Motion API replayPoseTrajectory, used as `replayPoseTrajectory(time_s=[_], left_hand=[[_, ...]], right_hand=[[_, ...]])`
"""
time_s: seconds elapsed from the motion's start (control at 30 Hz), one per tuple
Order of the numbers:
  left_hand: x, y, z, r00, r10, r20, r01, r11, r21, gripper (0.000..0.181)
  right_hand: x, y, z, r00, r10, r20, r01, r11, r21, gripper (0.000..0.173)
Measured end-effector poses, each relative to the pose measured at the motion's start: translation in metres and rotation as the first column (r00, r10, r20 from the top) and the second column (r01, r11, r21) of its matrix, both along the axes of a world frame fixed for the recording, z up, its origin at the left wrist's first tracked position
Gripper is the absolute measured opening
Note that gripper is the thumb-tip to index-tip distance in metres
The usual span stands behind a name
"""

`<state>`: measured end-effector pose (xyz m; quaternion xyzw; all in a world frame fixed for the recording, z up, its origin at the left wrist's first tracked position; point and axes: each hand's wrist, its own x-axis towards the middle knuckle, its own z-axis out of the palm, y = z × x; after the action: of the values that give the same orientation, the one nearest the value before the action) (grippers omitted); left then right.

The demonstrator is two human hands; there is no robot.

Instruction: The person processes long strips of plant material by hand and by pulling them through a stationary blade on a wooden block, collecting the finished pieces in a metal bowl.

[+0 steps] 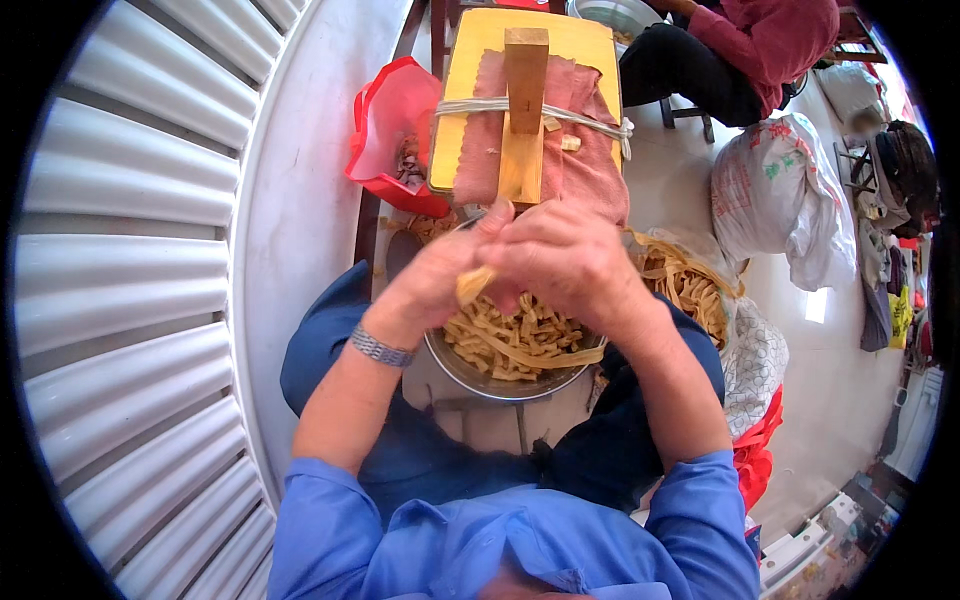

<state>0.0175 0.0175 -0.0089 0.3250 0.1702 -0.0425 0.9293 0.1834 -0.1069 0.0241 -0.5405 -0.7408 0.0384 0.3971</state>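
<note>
Both hands meet just in front of an upright wooden block [526,82] on a wooden base bar [520,165]. My left hand [450,259] and my right hand [566,244] are curled together, somewhat blurred. A short end of a tan, fibrous strip [474,285] pokes out between them; the rest is hidden in the grip. Below, between my knees, sits a round metal bowl [517,394] with many short tan pieces [495,349] in it. One long strip [562,358] lies over them and across the bowl's right rim.
White cord [480,105] binds the block and pink cloth [480,169] to a yellow-topped stool [469,52]. A red bag [375,180] stands left, beside a white radiator [135,217]. At right are long strips [694,300] and a white sack [772,187]. Another person [757,52] sits behind.
</note>
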Motion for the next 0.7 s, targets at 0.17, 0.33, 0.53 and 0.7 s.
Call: replayPoseTrajectory(time_s=[0.17, 0.33, 0.53, 0.7], left_hand=[[-0.002, -0.017, -0.006, 0.953, -0.009, 0.303, -0.168, 0.817, 0.552, 0.04], [0.0, -0.015, -0.004, 0.946, 0.251, 0.205, -0.246, 0.968, -0.052, 0.034], [0.012, -0.014, 0.001, 0.938, 0.336, 0.082, -0.332, 0.942, -0.054, 0.03], [0.011, -0.014, 0.004, 0.938, 0.34, 0.071, -0.34, 0.94, -0.009, 0.031]], right_hand=[[-0.02, -0.003, 0.008, 0.996, 0.086, -0.015, -0.086, 0.996, 0.04, 0.043], [-0.018, -0.005, 0.005, 0.993, -0.101, 0.064, 0.098, 0.994, 0.048, 0.043], [-0.006, -0.014, -0.001, 0.97, -0.066, 0.233, 0.055, 0.997, 0.054, 0.04], [-0.016, -0.016, -0.003, 0.975, -0.042, 0.217, 0.047, 0.999, -0.017, 0.041]])
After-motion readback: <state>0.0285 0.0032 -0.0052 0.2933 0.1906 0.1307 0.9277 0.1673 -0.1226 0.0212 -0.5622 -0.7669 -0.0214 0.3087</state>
